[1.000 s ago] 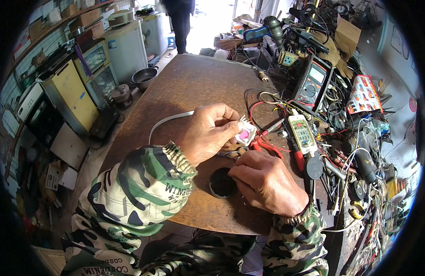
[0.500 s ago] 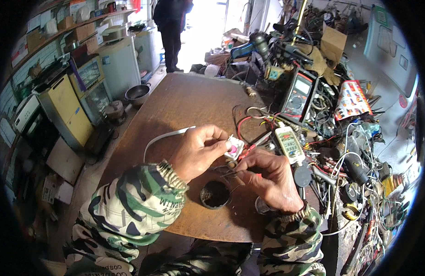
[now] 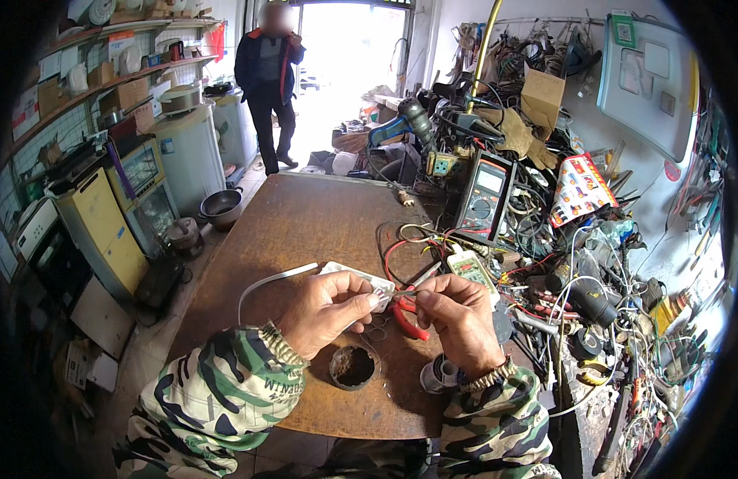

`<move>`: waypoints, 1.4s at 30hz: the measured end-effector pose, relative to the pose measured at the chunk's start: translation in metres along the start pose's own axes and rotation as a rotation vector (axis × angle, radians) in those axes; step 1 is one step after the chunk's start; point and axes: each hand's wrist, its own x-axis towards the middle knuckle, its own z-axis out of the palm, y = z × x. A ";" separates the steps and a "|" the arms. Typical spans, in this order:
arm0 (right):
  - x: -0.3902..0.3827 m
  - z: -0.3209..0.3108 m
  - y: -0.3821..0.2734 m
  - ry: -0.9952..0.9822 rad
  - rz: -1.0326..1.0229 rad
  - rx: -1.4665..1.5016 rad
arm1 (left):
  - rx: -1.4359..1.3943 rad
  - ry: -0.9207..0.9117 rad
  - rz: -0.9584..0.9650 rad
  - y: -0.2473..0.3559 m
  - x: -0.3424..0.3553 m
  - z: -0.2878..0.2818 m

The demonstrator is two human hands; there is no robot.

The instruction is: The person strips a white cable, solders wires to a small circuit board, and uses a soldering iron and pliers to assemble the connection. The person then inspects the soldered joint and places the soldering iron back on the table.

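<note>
My left hand (image 3: 331, 307) is closed, its thumb and forefinger pinching a white plastic casing (image 3: 357, 276) by its near edge. A white cable (image 3: 265, 289) curves over the table beside that hand. My right hand (image 3: 457, 318) pinches a thin dark strand, likely wire (image 3: 406, 292), its tip against the casing's right end. Just beneath the strand lie red-handled pliers (image 3: 410, 321). A loop of fine wire (image 3: 375, 330) hangs or rests below my left fingers; I cannot tell which. Nearer me stand a round tin (image 3: 354, 368) with brown, crusty contents and a small spool (image 3: 438, 375) by my right wrist.
Along the right of the wooden table (image 3: 321, 207) sit a multimeter (image 3: 485, 199), a smaller pale meter (image 3: 470, 270) and heaped cables and tools (image 3: 585, 279). A person (image 3: 267, 80) stands beyond the far edge. Appliances (image 3: 105, 227) and a pan (image 3: 222, 207) line the left.
My view has tilted up, showing more of the standing person. The white casing is turned in my left hand, and my right fingers are level with it. The red pliers show more fully.
</note>
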 end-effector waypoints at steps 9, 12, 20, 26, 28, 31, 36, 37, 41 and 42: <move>0.002 -0.001 0.007 0.024 0.022 0.052 | -0.109 -0.031 -0.016 0.000 -0.001 0.002; 0.003 -0.002 0.009 0.016 0.022 0.047 | -0.108 -0.040 -0.008 -0.002 -0.001 0.001; 0.003 -0.002 0.008 0.011 0.050 0.048 | -0.102 -0.045 -0.010 -0.004 0.000 0.001; 0.003 0.000 0.006 0.019 0.054 0.022 | 0.029 0.002 0.037 -0.005 -0.001 0.002; 0.002 -0.001 0.006 0.028 0.054 -0.004 | 0.052 0.019 0.039 -0.005 -0.001 0.003; 0.002 0.001 0.006 0.037 0.051 -0.016 | 0.049 0.029 0.045 -0.006 -0.001 0.003; 0.002 0.001 0.005 0.032 0.092 -0.039 | 0.058 0.027 0.047 -0.004 -0.002 0.003; 0.002 0.001 0.006 0.027 0.098 -0.037 | 0.052 0.028 0.046 -0.005 -0.002 0.004; 0.000 0.001 0.002 0.026 0.106 -0.032 | 0.060 0.010 0.059 -0.007 0.001 0.003; 0.000 0.001 0.003 0.024 0.105 -0.027 | 0.056 0.012 0.060 -0.008 0.001 0.003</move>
